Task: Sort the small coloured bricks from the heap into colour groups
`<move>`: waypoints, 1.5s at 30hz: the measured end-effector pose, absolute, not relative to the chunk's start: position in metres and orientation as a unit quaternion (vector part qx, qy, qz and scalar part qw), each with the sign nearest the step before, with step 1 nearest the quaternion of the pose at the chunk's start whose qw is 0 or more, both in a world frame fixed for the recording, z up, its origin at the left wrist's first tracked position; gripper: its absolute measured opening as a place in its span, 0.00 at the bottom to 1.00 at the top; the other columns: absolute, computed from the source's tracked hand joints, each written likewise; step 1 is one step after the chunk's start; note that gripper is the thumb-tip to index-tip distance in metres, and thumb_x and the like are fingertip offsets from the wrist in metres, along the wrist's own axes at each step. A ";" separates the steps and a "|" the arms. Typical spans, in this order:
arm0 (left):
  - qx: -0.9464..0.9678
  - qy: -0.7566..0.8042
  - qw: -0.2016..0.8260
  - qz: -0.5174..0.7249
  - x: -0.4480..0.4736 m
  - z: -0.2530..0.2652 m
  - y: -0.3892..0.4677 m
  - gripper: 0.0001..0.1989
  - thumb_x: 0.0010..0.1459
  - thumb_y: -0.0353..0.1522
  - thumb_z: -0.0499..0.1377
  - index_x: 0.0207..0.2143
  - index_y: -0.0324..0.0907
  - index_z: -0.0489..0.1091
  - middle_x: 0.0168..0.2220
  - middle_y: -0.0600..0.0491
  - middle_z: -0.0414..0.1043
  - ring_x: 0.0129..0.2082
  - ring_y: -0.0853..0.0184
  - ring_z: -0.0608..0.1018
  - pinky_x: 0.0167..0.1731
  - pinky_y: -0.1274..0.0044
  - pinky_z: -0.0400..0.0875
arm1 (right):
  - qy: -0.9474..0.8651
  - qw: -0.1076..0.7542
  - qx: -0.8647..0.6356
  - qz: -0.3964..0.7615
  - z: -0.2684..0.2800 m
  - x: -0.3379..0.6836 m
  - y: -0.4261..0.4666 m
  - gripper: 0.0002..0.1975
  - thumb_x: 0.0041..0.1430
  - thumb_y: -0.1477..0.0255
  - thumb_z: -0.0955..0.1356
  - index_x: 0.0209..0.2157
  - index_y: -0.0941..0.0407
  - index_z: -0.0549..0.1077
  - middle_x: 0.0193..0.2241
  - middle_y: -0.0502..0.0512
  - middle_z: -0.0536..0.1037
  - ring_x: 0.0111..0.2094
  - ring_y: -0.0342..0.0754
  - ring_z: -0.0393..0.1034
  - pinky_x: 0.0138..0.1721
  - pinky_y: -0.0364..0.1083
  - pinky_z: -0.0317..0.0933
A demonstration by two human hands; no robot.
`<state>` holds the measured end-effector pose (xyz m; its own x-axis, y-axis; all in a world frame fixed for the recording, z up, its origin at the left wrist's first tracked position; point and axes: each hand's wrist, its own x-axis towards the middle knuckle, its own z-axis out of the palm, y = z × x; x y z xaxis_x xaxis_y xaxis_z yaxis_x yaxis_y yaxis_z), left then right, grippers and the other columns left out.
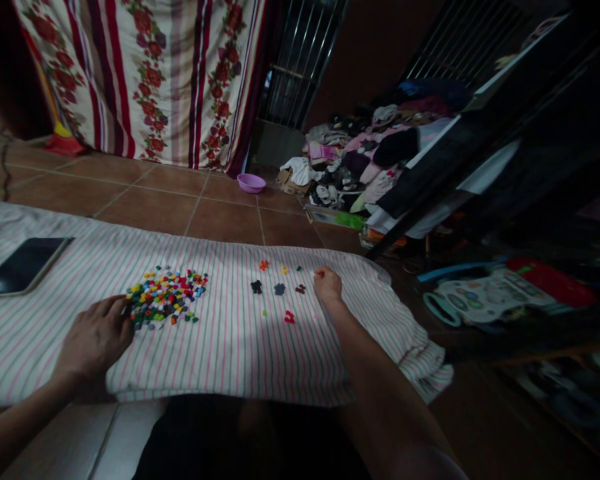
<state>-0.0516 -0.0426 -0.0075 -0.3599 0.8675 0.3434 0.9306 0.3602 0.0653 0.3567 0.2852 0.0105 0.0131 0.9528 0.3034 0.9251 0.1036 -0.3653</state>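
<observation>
A heap of small multicoloured pieces [167, 297], too small to name exactly, lies on the striped cloth. My left hand [97, 333] rests at the heap's left edge, fingers stretched over the nearest pieces and apart. To the right, pieces sit sorted by colour: orange [264, 265], yellow [284, 270], dark green [299, 269], black [257, 287], dark grey [279, 289], brown [301, 289], light green [265, 313] and red [289, 317]. Just right of these groups, my right hand [329, 285] touches down with its fingertips pinched together; whatever they hold is hidden.
A tablet-like device [23, 267] lies on the striped cloth [220, 360] at the left. Beyond the cloth, a purple basin [251, 183] stands on the tiled floor near a floral curtain [150, 87]. Clothes [380, 143] are heaped behind, at the right.
</observation>
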 end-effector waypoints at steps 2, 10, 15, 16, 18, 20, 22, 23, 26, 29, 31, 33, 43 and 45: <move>-0.550 -0.817 0.122 -0.126 -0.052 -0.007 -0.043 0.19 0.59 0.37 0.44 0.45 0.41 0.68 0.48 0.41 0.74 0.46 0.51 0.76 0.45 0.62 0.70 | -0.705 0.227 -0.671 0.027 0.008 0.357 0.289 0.11 0.54 0.80 0.64 0.34 0.59 0.79 0.33 0.59 0.81 0.36 0.49 0.74 0.39 0.43 0.62; -0.548 -0.817 0.128 -0.126 -0.051 -0.008 -0.042 0.19 0.60 0.37 0.42 0.45 0.40 0.67 0.49 0.41 0.74 0.47 0.51 0.76 0.46 0.62 0.69 | -0.723 0.201 -0.662 0.003 0.000 0.360 0.295 0.13 0.56 0.82 0.64 0.36 0.59 0.80 0.35 0.60 0.81 0.37 0.49 0.75 0.39 0.43 0.62; -0.548 -0.817 0.132 -0.117 -0.051 -0.009 -0.043 0.19 0.60 0.37 0.43 0.45 0.39 0.68 0.48 0.40 0.74 0.46 0.52 0.76 0.45 0.63 0.69 | -0.736 0.200 -0.647 0.004 0.001 0.359 0.294 0.14 0.55 0.82 0.63 0.35 0.59 0.80 0.36 0.60 0.81 0.38 0.49 0.74 0.41 0.43 0.63; -0.548 -0.818 0.133 -0.115 -0.051 -0.009 -0.043 0.19 0.59 0.37 0.43 0.45 0.39 0.68 0.48 0.40 0.74 0.46 0.52 0.76 0.46 0.63 0.69 | -0.737 0.203 -0.644 0.003 0.002 0.359 0.293 0.14 0.55 0.82 0.63 0.35 0.59 0.80 0.36 0.60 0.81 0.38 0.49 0.74 0.41 0.43 0.63; -0.548 -0.817 0.135 -0.114 -0.051 -0.009 -0.043 0.19 0.60 0.37 0.43 0.46 0.39 0.67 0.49 0.41 0.74 0.47 0.52 0.75 0.46 0.63 0.69 | -0.739 0.210 -0.640 0.001 0.004 0.358 0.290 0.14 0.54 0.82 0.63 0.34 0.59 0.80 0.35 0.60 0.81 0.37 0.48 0.74 0.41 0.43 0.63; -0.550 -0.816 0.132 -0.119 -0.050 -0.007 -0.043 0.20 0.60 0.36 0.43 0.46 0.38 0.68 0.49 0.40 0.74 0.47 0.51 0.75 0.46 0.62 0.69 | -0.739 0.215 -0.638 -0.003 0.007 0.358 0.287 0.14 0.54 0.82 0.63 0.33 0.58 0.80 0.34 0.59 0.81 0.37 0.49 0.73 0.41 0.44 0.63; -0.552 -0.816 0.125 -0.119 -0.050 -0.005 -0.043 0.20 0.60 0.36 0.44 0.45 0.36 0.68 0.48 0.38 0.73 0.46 0.51 0.75 0.45 0.63 0.69 | -0.743 0.218 -0.633 -0.008 0.012 0.360 0.283 0.14 0.54 0.81 0.63 0.33 0.58 0.80 0.34 0.59 0.81 0.37 0.48 0.73 0.42 0.44 0.62; -0.553 -0.816 0.121 -0.117 -0.049 -0.004 -0.043 0.19 0.59 0.36 0.45 0.45 0.36 0.69 0.48 0.37 0.73 0.45 0.51 0.76 0.44 0.63 0.69 | -0.748 0.216 -0.627 -0.011 0.014 0.360 0.280 0.14 0.54 0.81 0.63 0.33 0.57 0.80 0.34 0.58 0.80 0.38 0.48 0.73 0.42 0.43 0.62; -0.556 -0.815 0.118 -0.114 -0.048 -0.003 -0.044 0.18 0.59 0.34 0.47 0.45 0.35 0.69 0.47 0.37 0.73 0.44 0.51 0.76 0.45 0.64 0.67 | -0.769 0.194 -0.608 -0.015 0.020 0.362 0.271 0.15 0.56 0.81 0.63 0.33 0.56 0.81 0.36 0.57 0.80 0.39 0.47 0.72 0.43 0.42 0.61; -0.554 -0.816 0.124 -0.110 -0.047 -0.003 -0.045 0.18 0.60 0.34 0.46 0.46 0.35 0.68 0.48 0.39 0.73 0.45 0.52 0.75 0.45 0.64 0.67 | -0.784 0.167 -0.598 -0.011 0.023 0.359 0.264 0.15 0.57 0.81 0.63 0.34 0.56 0.81 0.37 0.57 0.79 0.39 0.47 0.72 0.43 0.43 0.61; -0.549 -0.819 0.125 -0.108 -0.047 -0.004 -0.045 0.17 0.60 0.33 0.46 0.46 0.36 0.68 0.49 0.39 0.73 0.45 0.53 0.75 0.45 0.64 0.66 | -0.789 0.160 -0.593 -0.003 0.025 0.353 0.260 0.15 0.57 0.80 0.63 0.35 0.56 0.81 0.37 0.58 0.79 0.38 0.48 0.72 0.43 0.44 0.61; -0.542 -0.824 0.121 -0.110 -0.047 -0.004 -0.044 0.17 0.60 0.34 0.46 0.45 0.37 0.68 0.48 0.40 0.73 0.44 0.54 0.75 0.45 0.65 0.66 | -0.799 0.164 -0.579 0.005 0.026 0.343 0.256 0.15 0.58 0.79 0.63 0.36 0.56 0.81 0.37 0.58 0.79 0.38 0.48 0.72 0.43 0.45 0.61; -0.536 -0.825 0.110 -0.140 -0.044 0.000 -0.043 0.16 0.60 0.32 0.48 0.45 0.38 0.69 0.48 0.41 0.73 0.46 0.54 0.74 0.44 0.65 0.65 | -0.882 0.235 -0.399 0.087 0.022 0.259 0.208 0.13 0.58 0.77 0.62 0.35 0.55 0.78 0.37 0.57 0.77 0.41 0.49 0.71 0.46 0.47 0.62; -0.540 -0.820 0.112 -0.149 -0.044 0.000 -0.043 0.15 0.59 0.32 0.48 0.45 0.38 0.69 0.48 0.41 0.73 0.45 0.55 0.74 0.43 0.65 0.65 | -0.894 0.239 -0.363 0.109 0.018 0.241 0.193 0.13 0.59 0.77 0.62 0.34 0.55 0.78 0.36 0.56 0.77 0.40 0.49 0.70 0.45 0.47 0.63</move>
